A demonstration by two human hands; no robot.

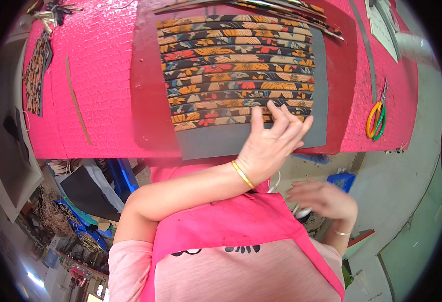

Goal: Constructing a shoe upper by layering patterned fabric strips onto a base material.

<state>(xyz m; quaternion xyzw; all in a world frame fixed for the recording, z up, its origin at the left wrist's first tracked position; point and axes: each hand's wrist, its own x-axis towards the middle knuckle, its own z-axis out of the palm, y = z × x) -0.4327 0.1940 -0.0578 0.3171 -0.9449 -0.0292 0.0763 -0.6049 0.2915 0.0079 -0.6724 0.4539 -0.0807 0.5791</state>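
Note:
Several narrow folded strips of dark fabric with orange, red and cream flowers (238, 65) lie side by side on a grey sheet (216, 142). My left hand (276, 130) reaches across with fingers spread, its fingertips on the lowest strips near their right end. A yellow bangle (242, 174) circles that wrist. Off the table's near edge, in front of my body, my right hand (321, 200) is bent at the wrist and blurred by motion. I cannot make out whether its fingers hold anything.
A dark red mat (149, 100) lies under the sheet on the pink table covering (100, 45). Loose floral strips (291, 11) lie along the far edge. Scissors with yellow and green handles (376, 120) rest at right; a thin brown strip (77, 100) and floral pieces (35, 75) at left.

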